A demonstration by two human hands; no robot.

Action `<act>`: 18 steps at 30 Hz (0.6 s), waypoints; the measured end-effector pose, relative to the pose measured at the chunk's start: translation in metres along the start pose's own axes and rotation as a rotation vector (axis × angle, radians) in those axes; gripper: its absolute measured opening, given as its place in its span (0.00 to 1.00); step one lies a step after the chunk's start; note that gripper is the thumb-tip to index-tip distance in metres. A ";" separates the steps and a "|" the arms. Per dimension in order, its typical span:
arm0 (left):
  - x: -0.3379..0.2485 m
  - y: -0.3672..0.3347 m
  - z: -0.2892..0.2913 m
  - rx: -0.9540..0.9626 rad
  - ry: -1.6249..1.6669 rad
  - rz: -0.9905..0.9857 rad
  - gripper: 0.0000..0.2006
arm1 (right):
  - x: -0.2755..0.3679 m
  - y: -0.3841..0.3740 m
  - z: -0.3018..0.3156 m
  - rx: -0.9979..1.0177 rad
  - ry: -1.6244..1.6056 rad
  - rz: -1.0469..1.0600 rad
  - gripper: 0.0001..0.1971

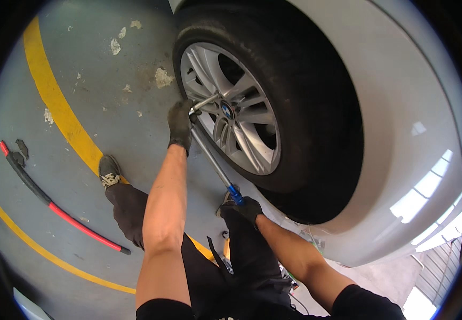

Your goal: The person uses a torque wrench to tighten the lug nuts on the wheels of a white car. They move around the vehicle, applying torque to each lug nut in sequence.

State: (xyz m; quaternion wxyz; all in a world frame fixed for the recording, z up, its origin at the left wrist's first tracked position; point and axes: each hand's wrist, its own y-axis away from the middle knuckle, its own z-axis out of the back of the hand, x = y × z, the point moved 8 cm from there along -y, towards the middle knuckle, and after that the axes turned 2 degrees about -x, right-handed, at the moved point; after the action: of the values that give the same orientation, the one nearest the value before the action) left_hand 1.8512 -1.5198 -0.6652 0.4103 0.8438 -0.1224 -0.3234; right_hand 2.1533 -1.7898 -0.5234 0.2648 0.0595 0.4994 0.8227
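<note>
A long-handled socket wrench [211, 156] with a steel shaft and a blue grip is in both my hands. My left hand [179, 124], in a dark glove, is closed around its head. From there a steel extension bar [207, 101] reaches to the silver alloy wheel [252, 153], meeting it near the hub cap; the socket's seat on the bolt is too small to make out. My right hand [250, 209], also gloved, grips the handle end just below the blue part. Around the wheel sits a black tyre [311, 101].
White car bodywork [396, 106] curves over the tyre on the right. A red and black bar [52, 205] lies on the grey floor [113, 101] at left, beside a small dark scrap [22, 149]. Yellow lines [60, 106] cross the floor. My shoe [109, 168] stands on one.
</note>
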 end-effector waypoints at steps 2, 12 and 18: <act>-0.011 0.008 -0.015 0.035 -0.047 -0.049 0.10 | 0.002 -0.009 -0.017 0.202 -0.226 0.039 0.23; -0.005 0.001 0.001 -0.061 0.183 0.237 0.09 | 0.101 0.174 0.150 -0.224 0.299 0.100 0.18; 0.000 0.008 -0.009 -0.026 -0.027 0.111 0.09 | 0.026 0.081 0.049 -0.355 0.129 -0.035 0.09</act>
State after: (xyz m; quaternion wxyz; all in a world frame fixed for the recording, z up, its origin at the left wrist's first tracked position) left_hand 1.8575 -1.5197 -0.6552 0.4368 0.8258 -0.1705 -0.3132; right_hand 2.1186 -1.7680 -0.4344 0.2527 -0.0495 0.3633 0.8954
